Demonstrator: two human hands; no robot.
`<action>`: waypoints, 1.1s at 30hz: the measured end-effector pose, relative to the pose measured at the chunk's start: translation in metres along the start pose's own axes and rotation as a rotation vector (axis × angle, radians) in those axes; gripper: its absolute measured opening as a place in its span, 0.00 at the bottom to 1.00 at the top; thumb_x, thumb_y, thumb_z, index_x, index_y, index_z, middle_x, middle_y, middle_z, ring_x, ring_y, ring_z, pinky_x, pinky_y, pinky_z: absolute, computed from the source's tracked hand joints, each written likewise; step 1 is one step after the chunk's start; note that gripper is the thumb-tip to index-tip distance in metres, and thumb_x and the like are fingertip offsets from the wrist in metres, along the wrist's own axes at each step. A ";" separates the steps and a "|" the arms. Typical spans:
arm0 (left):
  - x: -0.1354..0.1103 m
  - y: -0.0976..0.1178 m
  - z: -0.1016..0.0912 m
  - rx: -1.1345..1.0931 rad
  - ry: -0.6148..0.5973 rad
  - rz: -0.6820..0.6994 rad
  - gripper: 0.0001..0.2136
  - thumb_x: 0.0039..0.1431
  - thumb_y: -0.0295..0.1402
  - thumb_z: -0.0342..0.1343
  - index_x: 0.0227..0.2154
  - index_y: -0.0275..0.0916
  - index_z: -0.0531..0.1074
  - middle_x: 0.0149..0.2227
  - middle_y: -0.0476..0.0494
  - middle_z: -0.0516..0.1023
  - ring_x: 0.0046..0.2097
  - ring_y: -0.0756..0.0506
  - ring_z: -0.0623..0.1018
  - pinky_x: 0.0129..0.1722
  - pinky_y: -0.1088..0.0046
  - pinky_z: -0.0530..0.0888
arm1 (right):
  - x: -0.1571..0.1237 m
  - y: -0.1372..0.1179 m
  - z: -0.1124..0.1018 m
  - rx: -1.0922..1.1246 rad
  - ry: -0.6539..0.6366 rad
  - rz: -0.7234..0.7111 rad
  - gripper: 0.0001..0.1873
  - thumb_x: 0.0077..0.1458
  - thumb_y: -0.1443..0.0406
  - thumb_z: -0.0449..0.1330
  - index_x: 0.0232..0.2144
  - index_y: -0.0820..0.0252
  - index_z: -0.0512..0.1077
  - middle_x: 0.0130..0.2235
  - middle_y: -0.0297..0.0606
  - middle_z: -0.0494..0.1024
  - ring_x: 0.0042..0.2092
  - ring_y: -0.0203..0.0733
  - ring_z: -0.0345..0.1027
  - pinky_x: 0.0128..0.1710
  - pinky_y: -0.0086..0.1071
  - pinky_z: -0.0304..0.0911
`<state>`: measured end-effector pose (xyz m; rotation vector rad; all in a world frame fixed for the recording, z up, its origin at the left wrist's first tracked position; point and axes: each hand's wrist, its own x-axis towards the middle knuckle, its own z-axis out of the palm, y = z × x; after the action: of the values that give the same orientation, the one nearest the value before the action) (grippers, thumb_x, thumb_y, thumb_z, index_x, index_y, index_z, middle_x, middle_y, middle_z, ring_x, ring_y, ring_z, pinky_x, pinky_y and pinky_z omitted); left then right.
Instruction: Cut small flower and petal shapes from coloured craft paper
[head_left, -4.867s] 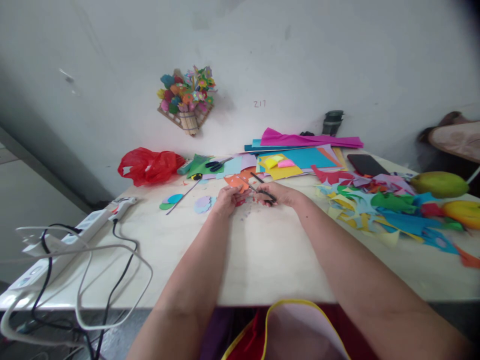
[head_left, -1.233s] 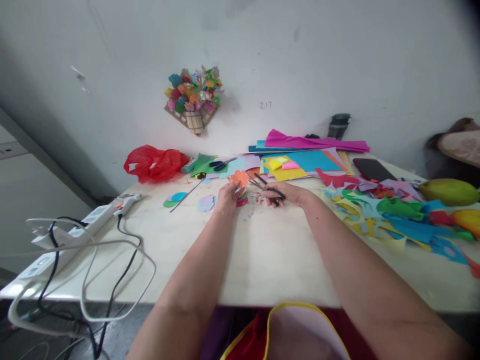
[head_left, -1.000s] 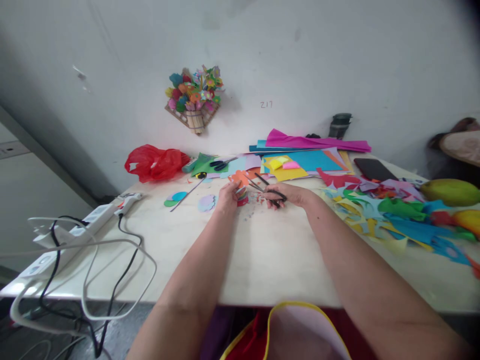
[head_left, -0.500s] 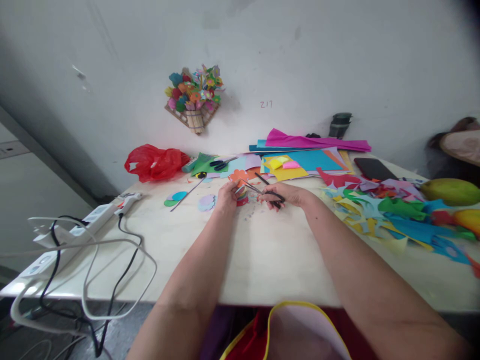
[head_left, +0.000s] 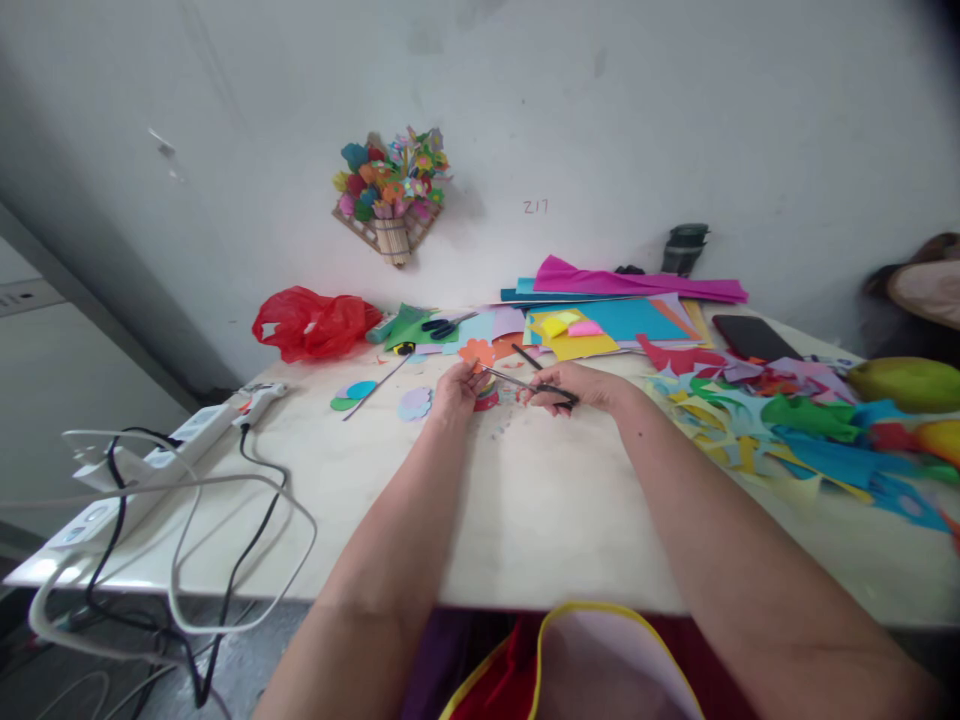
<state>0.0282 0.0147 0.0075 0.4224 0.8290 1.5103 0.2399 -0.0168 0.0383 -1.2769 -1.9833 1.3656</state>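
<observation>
Orange paper, cut into a single scalloped flower, sits near the centre of the frame: this orange paper flower (head_left: 477, 352) is pinched between the thumb and fingers of the left hand (head_left: 457, 387). The right hand (head_left: 561, 385), just right of centre, has its fingers curled through and around one pair of black-handled scissors (head_left: 517, 378), the blades together and pointing left, their tips at the flower's lower edge; whether they touch it cannot be told. Below the left hand's fingertips shows a red piece (head_left: 487, 401), partly hidden, and small paper crumbs lie about it on the pale worktop (head_left: 540, 530).

Left of the hands, two round pieces overlap, one blue disc (head_left: 362, 391) and one green disc (head_left: 345, 404), with one thin stick (head_left: 375, 387) beside them. Between these and the left hand lie lilac scalloped pieces (head_left: 415, 404), too closely stacked to count. Farther up are one second pair of scissors (head_left: 441, 327), one yellow-and-black tape measure (head_left: 404, 349) and one red plastic bag (head_left: 315, 325).

At upper right of centre, one yellow pad (head_left: 559, 323) and one pink pad (head_left: 585, 328) rest on coloured sheets (head_left: 637, 320). Toward the right edge are one dark phone (head_left: 756, 338), two fruits (head_left: 904, 385) and a heap of scraps (head_left: 814, 418), too jumbled to count. One flower basket (head_left: 393, 241) hangs on the wall, upper left.
</observation>
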 end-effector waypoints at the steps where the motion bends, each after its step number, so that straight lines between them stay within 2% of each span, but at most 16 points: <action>1: -0.001 0.000 0.000 0.000 0.002 -0.006 0.08 0.51 0.21 0.56 0.32 0.39 0.74 0.24 0.49 0.79 0.28 0.47 0.82 0.42 0.69 0.79 | 0.000 0.000 0.000 0.000 0.001 -0.003 0.19 0.45 0.55 0.73 0.34 0.62 0.76 0.18 0.27 0.72 0.19 0.29 0.60 0.19 0.25 0.54; 6: -0.003 0.002 0.001 -0.014 -0.004 -0.025 0.08 0.49 0.20 0.57 0.31 0.39 0.73 0.23 0.50 0.78 0.26 0.47 0.81 0.38 0.71 0.79 | -0.001 -0.002 -0.001 0.000 0.003 -0.007 0.21 0.43 0.55 0.74 0.34 0.62 0.77 0.18 0.28 0.72 0.19 0.29 0.60 0.20 0.25 0.54; 16: 0.004 -0.002 -0.003 -0.030 -0.023 -0.035 0.07 0.47 0.19 0.61 0.26 0.38 0.73 0.24 0.47 0.78 0.28 0.46 0.81 0.40 0.68 0.78 | -0.002 -0.002 0.000 -0.003 0.018 -0.018 0.23 0.39 0.53 0.76 0.33 0.61 0.77 0.17 0.27 0.70 0.20 0.31 0.60 0.21 0.27 0.52; 23: -0.001 0.002 -0.001 -0.009 -0.021 -0.038 0.07 0.48 0.19 0.56 0.27 0.38 0.73 0.26 0.47 0.79 0.27 0.46 0.80 0.41 0.65 0.79 | -0.002 -0.003 -0.001 -0.020 0.018 -0.004 0.24 0.38 0.51 0.76 0.33 0.61 0.77 0.17 0.27 0.70 0.19 0.30 0.60 0.21 0.26 0.52; 33: -0.004 0.005 0.002 0.008 -0.019 -0.066 0.07 0.47 0.19 0.58 0.27 0.38 0.72 0.22 0.48 0.76 0.26 0.46 0.79 0.37 0.68 0.78 | 0.000 0.000 -0.001 -0.021 0.026 -0.001 0.24 0.37 0.52 0.77 0.32 0.61 0.79 0.18 0.28 0.71 0.20 0.30 0.60 0.21 0.26 0.53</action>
<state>0.0265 0.0110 0.0130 0.4108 0.8267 1.4399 0.2406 -0.0159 0.0391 -1.2970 -1.9856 1.3241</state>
